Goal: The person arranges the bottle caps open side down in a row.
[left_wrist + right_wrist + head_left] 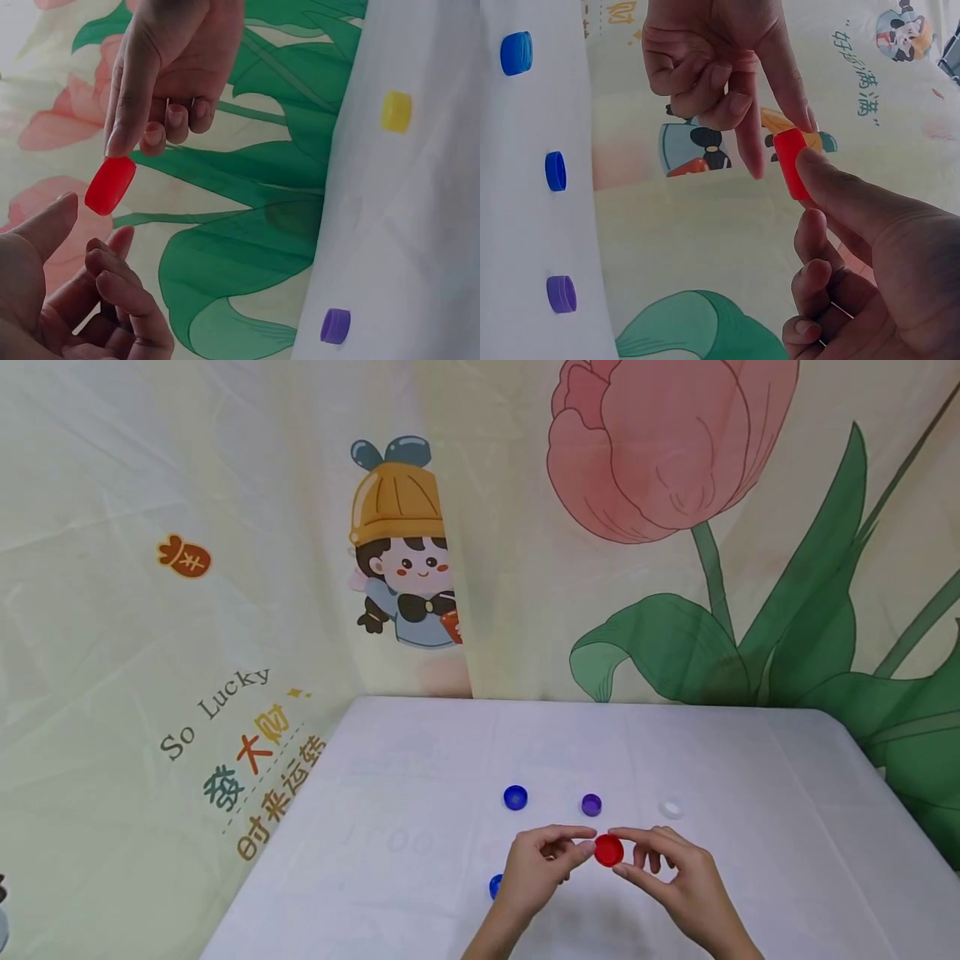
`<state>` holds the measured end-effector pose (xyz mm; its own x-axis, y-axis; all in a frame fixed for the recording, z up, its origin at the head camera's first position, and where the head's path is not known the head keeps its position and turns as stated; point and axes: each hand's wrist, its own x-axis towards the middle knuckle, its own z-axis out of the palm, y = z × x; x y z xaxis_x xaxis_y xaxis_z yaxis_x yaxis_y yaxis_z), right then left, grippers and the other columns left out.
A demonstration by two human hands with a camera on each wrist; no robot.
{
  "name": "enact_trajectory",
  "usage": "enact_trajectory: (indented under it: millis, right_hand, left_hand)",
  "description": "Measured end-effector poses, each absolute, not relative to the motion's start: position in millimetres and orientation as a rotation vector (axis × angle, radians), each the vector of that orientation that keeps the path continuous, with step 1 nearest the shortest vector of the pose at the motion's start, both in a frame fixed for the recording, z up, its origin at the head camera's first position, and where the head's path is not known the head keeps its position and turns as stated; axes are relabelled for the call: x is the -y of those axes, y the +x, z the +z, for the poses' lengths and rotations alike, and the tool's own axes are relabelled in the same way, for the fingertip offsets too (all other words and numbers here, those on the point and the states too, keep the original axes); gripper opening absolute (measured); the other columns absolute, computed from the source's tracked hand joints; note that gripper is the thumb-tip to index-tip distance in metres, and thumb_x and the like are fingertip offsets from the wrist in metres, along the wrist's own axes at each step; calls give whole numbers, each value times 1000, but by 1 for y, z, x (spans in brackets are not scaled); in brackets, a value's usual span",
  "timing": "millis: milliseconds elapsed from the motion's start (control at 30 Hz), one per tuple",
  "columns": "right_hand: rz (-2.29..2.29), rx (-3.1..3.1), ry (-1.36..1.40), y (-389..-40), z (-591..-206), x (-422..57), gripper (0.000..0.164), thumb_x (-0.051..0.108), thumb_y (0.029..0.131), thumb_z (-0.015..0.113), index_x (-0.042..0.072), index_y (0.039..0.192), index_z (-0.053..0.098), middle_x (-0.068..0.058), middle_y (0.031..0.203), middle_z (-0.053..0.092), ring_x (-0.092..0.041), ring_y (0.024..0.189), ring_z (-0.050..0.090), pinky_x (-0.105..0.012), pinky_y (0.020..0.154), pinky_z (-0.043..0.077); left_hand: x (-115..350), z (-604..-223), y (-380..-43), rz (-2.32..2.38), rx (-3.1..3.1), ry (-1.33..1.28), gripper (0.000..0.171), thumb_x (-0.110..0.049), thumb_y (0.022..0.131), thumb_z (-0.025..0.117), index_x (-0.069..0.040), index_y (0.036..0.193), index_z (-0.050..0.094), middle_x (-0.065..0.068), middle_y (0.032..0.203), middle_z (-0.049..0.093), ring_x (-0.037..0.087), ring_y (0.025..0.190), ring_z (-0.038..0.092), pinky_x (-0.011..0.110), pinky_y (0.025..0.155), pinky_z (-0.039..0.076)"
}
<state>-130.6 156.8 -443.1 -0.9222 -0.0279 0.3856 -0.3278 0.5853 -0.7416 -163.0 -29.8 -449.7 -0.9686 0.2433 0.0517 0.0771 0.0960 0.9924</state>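
A round red bottle cap (pixel 608 851) is held up above the table, its round face turned to the head camera. My right hand (pixel 678 877) pinches it between thumb and forefinger. Beside its left edge is my left hand (pixel 536 872), thumb and forefinger spread apart and the other fingers loosely bent. In the left wrist view a gap shows between those left fingertips and the red cap (pixel 110 186). The right wrist view has the left thumb tip close to the cap (pixel 789 163); whether they touch is unclear there.
On the white table (pixel 405 760) lie a blue cap (pixel 515 797), a purple cap (pixel 592 805) and a whitish cap (pixel 671 808). Another blue cap (pixel 495 886) is partly hidden by the left hand. The left wrist view shows a yellow cap (pixel 396 112). Behind hangs a printed curtain (pixel 510 610).
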Motion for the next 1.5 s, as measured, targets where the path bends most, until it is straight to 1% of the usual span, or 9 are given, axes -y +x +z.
enact_trajectory:
  millis: [233, 600, 800, 900, 1033, 1133, 1200, 1367, 1500]
  right_hand:
    - [1274, 2489, 316, -128, -447, -156, 33, 31, 71, 78, 37, 101, 67, 15, 68, 51, -11, 64, 47, -21, 54, 38]
    - [1286, 2517, 260, -124, -447, -151, 31, 33, 71, 78, 36, 100, 67, 15, 67, 50, -8, 65, 44, -22, 53, 36]
    - [1300, 2500, 280, -122, -450, -151, 32, 31, 71, 79, 36, 100, 67, 15, 68, 51, -8, 64, 45, -21, 54, 37]
    - [1297, 2471, 316, -120, -453, -151, 33, 25, 71, 79, 35, 101, 67, 15, 68, 50, -7, 63, 45, -20, 53, 36]
    - [1331, 2483, 293, -120, -457, -150, 26, 21, 75, 76, 29, 99, 68, 15, 68, 52, -7, 61, 45, -20, 51, 36]
    - [1412, 2531, 212, -120, -458, -149, 14, 26, 82, 69, 25, 97, 69, 13, 67, 54, -7, 63, 48, -22, 54, 38]
    - [1474, 2544, 177, -120, -458, -149, 10, 27, 87, 64, 23, 95, 69, 12, 67, 56, -9, 64, 49, -23, 56, 38]
    - [1592, 2522, 208, -119, -456, -149, 14, 24, 93, 55, 20, 91, 69, 8, 67, 56, -13, 64, 48, -25, 53, 37]
    - [1664, 2548, 165, -118, -454, -149, 17, 29, 93, 55, 21, 92, 69, 4, 68, 57, -15, 67, 49, -25, 53, 37]
  left_hand:
    - [31, -449, -159, 1955, -2127, 255, 25, -30, 80, 72, -7, 90, 74, -2, 68, 58, 9, 53, 44, 19, 45, 33]
    - [33, -452, -155, 1926, -2140, 248, 24, -30, 80, 72, -7, 87, 74, -2, 65, 57, 9, 54, 44, 19, 44, 32]
    - [35, -455, -154, 1929, -2203, 282, 22, -28, 78, 74, -7, 85, 75, -3, 70, 64, 9, 57, 49, 20, 48, 38]
    - [36, -455, -153, 1930, -2270, 313, 21, -27, 78, 75, -8, 86, 75, -4, 71, 65, 8, 59, 51, 20, 50, 40]
    - [38, -455, -151, 1971, -2355, 432, 20, -26, 77, 75, -9, 88, 75, -5, 65, 59, 5, 56, 47, 19, 47, 38]
    - [38, -457, -151, 2000, -2430, 601, 19, -26, 78, 74, -11, 89, 75, -3, 62, 56, 3, 53, 44, 18, 46, 37]
    - [38, -458, -151, 1998, -2492, 731, 19, -26, 79, 73, -11, 90, 74, -4, 61, 55, 2, 52, 43, 18, 45, 39]
    - [38, -460, -151, 1973, -2587, 980, 17, -26, 80, 71, -13, 92, 74, -7, 61, 52, 1, 53, 42, 18, 45, 39]
    - [38, -461, -151, 1940, -2598, 1092, 18, -26, 80, 71, -14, 94, 74, -7, 61, 52, 0, 54, 41, 16, 45, 38]
